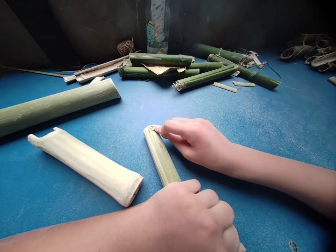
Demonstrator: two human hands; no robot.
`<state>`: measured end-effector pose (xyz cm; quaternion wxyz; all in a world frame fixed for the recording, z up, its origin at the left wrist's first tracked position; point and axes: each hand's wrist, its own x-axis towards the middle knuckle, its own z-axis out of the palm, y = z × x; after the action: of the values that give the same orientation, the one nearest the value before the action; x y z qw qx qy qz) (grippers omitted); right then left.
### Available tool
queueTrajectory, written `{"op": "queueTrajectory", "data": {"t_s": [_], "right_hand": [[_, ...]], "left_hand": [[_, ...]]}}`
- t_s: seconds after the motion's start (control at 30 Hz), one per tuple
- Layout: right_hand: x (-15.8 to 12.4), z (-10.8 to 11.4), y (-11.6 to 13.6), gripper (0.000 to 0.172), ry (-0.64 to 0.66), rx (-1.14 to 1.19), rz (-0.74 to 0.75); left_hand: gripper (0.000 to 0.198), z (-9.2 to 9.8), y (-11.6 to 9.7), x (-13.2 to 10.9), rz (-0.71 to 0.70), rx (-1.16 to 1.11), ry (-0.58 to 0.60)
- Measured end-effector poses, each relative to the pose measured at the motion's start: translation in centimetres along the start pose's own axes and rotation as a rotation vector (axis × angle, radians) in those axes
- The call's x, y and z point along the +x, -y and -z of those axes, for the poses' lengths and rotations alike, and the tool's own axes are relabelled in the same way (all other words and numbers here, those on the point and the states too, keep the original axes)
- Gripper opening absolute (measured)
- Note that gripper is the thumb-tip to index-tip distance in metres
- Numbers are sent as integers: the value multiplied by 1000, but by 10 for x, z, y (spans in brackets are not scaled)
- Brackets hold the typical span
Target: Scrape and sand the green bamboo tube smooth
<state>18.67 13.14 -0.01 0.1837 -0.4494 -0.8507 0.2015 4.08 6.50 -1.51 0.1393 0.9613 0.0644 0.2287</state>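
A narrow split bamboo piece [161, 155] lies on the blue tabletop, its rounded far end marked with curved cut lines. My left hand [194, 213] is closed over its near end, which is hidden beneath the fingers. At the far end, my right hand [194, 138] is pinched with its fingertips against the marked surface. Something small and pale shows at those fingertips, too small to name. To the left rests a wider, pale scraped bamboo half [86, 162], notched at its far end.
A long thick bamboo length [57, 101] lies at left. Green bamboo pieces [161, 60] are heaped at the back, beside a twine ball [125, 47] and a clear bottle [157, 28]. Cut bamboo tubes [296, 51] sit far right. Small bamboo slivers [225, 86] lie before the heap.
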Motion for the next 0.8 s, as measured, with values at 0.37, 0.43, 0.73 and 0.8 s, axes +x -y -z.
{"op": "queueTrajectory", "data": {"t_s": [0.37, 0.43, 0.73, 0.8], "right_hand": [[22, 30, -50, 13, 26, 229, 349], [21, 27, -58, 13, 64, 256, 382], [15, 16, -64, 13, -23, 219, 488], [15, 18, -66, 13, 13, 226, 485]], "left_hand": [[32, 8, 7, -2, -17, -116, 76], [34, 10, 8, -2, -18, -145, 93], [33, 24, 6, -3, -89, -256, 295], [35, 28, 6, -5, -45, -256, 332]]}}
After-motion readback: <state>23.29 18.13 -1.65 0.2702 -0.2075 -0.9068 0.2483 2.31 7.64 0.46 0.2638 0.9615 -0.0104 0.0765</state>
